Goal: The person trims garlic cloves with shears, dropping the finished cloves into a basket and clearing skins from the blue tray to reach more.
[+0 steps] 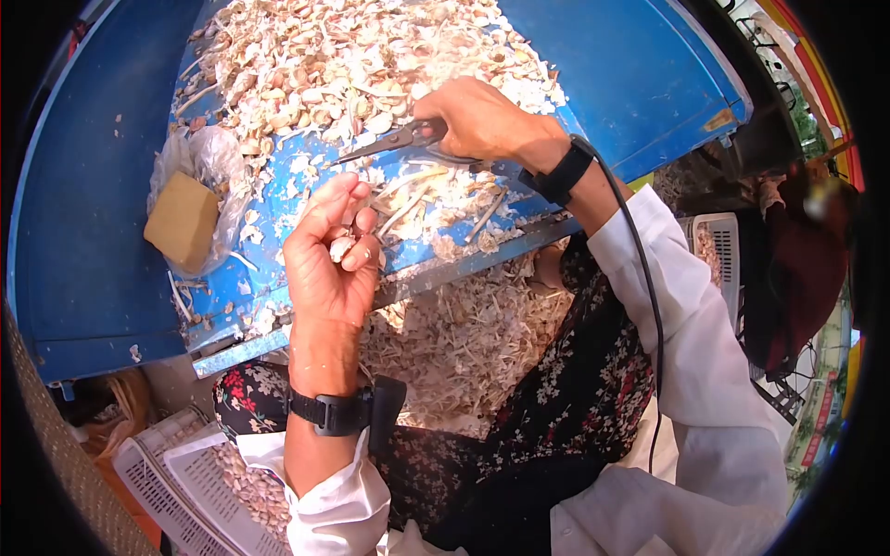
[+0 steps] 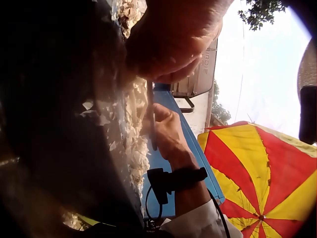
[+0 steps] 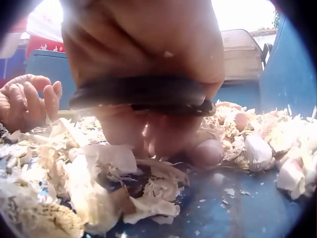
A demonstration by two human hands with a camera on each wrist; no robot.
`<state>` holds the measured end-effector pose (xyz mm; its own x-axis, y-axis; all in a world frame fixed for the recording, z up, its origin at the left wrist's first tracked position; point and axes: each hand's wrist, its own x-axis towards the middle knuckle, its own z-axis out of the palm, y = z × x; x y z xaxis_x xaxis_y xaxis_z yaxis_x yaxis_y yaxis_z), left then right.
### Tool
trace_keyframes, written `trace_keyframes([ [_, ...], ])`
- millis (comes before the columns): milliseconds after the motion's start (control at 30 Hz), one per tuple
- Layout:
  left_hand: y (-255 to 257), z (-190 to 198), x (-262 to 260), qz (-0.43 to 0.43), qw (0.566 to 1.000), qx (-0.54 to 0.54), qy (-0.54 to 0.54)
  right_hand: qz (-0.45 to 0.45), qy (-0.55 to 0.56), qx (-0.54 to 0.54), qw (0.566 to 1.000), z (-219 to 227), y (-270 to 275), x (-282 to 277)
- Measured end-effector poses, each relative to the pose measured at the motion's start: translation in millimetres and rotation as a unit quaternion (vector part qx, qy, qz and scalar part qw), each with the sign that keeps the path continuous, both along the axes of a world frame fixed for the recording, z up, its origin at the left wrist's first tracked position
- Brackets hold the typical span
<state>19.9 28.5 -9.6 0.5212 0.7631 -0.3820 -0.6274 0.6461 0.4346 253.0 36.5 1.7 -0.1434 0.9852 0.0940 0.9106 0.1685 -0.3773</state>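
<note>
In the head view my left hand (image 1: 324, 255) is palm up near the table's front edge, its fingers curled round a garlic clove (image 1: 341, 248). Dark scissors (image 1: 394, 141) are gripped in my right hand (image 1: 487, 120), blades pointing left, above the left fingertips. The right fingers reach down at the near edge of a heap of garlic cloves (image 1: 324, 69). In the right wrist view the black scissor handle (image 3: 138, 91) crosses that hand, and its fingertips are down among papery skins beside a pinkish clove (image 3: 208, 152). The left palm's contents are hidden in the left wrist view.
Skins and dry stalks (image 1: 408, 199) litter the blue table (image 1: 93, 250). A yellowish block (image 1: 182, 222) leans on a clear plastic bag (image 1: 227, 157) at left. Below the front edge lies a heap of skins (image 1: 454, 361). A white basket (image 1: 176, 473) stands lower left; another person (image 1: 807, 269) is at right.
</note>
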Motion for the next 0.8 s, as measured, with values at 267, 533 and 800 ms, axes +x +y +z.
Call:
trace_keyframes([
  [267,-3,-8,3,-0.015,0.98,0.155,0.122,-0.053,0.051,-0.041,0.996,-8,3,0],
  [533,-3,-6,3,0.001,0.984,0.147,0.102,-0.069,0.046,-0.141,0.987,7,-2,5],
  [800,-20,-3,20,0.021,0.879,0.38,0.286,-0.001,0.587,-0.27,0.763,48,-23,-45],
])
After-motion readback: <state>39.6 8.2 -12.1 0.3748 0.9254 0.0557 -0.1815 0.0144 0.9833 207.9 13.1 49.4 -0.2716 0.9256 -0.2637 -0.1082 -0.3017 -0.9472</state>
